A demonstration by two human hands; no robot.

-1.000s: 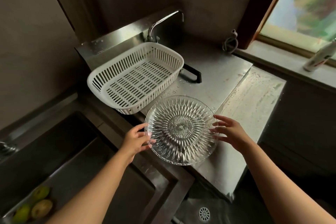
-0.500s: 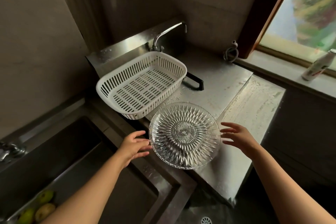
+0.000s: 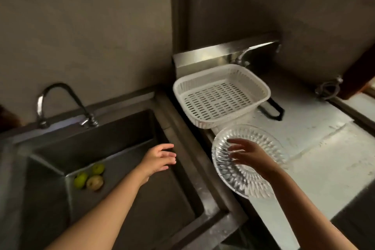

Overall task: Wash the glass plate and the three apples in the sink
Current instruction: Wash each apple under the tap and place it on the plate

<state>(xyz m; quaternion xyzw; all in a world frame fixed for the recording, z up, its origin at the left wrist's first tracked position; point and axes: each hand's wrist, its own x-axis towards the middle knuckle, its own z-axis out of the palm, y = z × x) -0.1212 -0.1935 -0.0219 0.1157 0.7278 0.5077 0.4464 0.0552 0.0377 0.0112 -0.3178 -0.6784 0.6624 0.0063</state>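
**Operator:** Now, how will the glass plate (image 3: 246, 176) handle, and where is it?

**Manual:** It lies on the counter (image 3: 316, 160) just right of the sink (image 3: 113, 148), its near edge jutting past the counter's front. Expect it to be rigid, fragile and fairly heavy; the cut pattern probably aids grip, but it would be slippery once wet. Take it at 2 opposite rim points.

**Operator:** What are your hands doing?

**Manual:** Your right hand (image 3: 248, 154) hovers over the plate, fingers spread and relaxed; contact cannot be confirmed. Your left hand (image 3: 157, 159) is loose and empty over the sink, well apart from the fruit.

**Operator:** Count the items.

**Manual:** 1 plate. 3 apples (image 3: 89, 178) lie clustered and touching on the sink floor at its left. They look firm, round and likely to roll; cup each in your palm. Also 1 white basket (image 3: 221, 97) behind the plate, and 2 taps: 1 at the sink (image 3: 58, 103), 1 behind the basket (image 3: 249, 53).
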